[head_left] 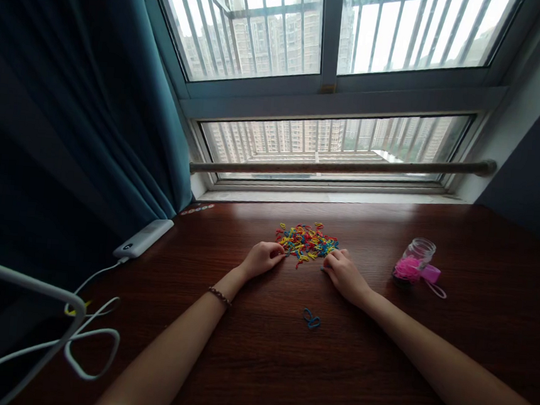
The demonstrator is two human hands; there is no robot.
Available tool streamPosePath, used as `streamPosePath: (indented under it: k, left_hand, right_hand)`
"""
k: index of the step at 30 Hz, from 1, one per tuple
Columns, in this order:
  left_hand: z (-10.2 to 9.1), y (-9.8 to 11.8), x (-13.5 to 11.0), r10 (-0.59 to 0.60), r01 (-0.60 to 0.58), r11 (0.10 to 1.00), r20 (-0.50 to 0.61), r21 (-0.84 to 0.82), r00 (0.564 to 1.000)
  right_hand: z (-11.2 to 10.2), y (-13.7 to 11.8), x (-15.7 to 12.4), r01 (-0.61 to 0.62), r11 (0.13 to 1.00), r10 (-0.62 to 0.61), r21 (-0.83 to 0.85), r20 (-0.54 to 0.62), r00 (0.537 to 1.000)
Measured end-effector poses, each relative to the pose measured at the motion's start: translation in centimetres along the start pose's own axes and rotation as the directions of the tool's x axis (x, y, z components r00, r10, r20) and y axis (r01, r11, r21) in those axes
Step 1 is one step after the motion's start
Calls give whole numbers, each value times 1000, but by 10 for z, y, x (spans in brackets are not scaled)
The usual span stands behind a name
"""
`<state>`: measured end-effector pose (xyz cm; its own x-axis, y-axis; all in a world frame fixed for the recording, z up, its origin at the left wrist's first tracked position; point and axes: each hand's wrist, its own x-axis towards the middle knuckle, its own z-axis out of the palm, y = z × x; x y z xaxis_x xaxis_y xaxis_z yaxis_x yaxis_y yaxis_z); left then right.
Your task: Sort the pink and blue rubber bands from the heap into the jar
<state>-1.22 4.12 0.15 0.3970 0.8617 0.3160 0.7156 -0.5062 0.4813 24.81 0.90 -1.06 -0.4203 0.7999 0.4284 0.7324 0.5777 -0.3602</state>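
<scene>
A loose pile of small rubber bands (307, 239) in red, yellow and blue lies on the dark wooden table. At its left edge is my left hand (265, 257), thumb and fingers pinched together; whatever is between the tips is too small to make out. My right hand (345, 275) is closed at the pile's right edge, and a bit of a blue rubber band shows at its thumb tip. Nearer to me, between my forearms, a few blue rubber bands (311, 319) lie apart from the pile.
To the right, a clear jar (421, 248) sits beside a bright pink item (430, 273) with a loop. On the left are a white power bank (144, 239) and a looped white cable (93, 332). A blue curtain (119, 88) and a barred window (322, 141) border the table (245, 377).
</scene>
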Motion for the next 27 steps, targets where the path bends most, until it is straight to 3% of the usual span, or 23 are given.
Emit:
streamPosePath:
  k: [4,6,8,10,12,14,16,19,21,24,26,27]
  left_hand:
    - [0,0,0,-47,45,998,-30,-51,998]
    - [0,0,0,-57,53,995,-45,-88,997]
    - [1,-2,0,-67,62,993,-53,-104,996]
    - [1,-4,1,-85,77,988,-55,-137,995]
    - [-1,-5,2,-114,101,967,-43,-233,993]
    - [-4,-2,3,-143,140,921,20,-363,990]
    - [-7,9,3,-139,198,867,161,-456,977]
    - [-9,39,0,-8,258,830,451,-494,892]
    - [-8,62,-5,125,253,835,617,-488,777]
    - [-4,83,-10,263,200,848,718,-490,644]
    - [-2,84,-10,284,185,855,736,-485,615]
    - [-1,81,-9,272,192,856,734,-480,622]
  right_hand:
    - [-10,-16,-4,-1,985,6,170,-25,1000]
    - [-17,-30,-8,18,939,-56,345,102,993]
    - [-23,-43,-12,36,863,-207,504,288,935]
    - [-25,-50,-14,21,801,-303,599,374,877]
    - [-24,-49,-13,-15,787,-246,616,336,909]
    - [-22,-40,-10,-68,812,-69,579,211,975]
    - [-19,-26,-6,-134,846,126,516,50,991]
    - [-16,-5,-1,-213,887,281,409,-115,953]
    - [-14,5,-1,-227,917,289,328,-155,945]
    - [-10,14,-1,-258,943,296,210,-175,939]
    - [-8,17,-2,-308,940,331,148,-167,929]
    - [-7,18,-2,-334,934,352,127,-155,923]
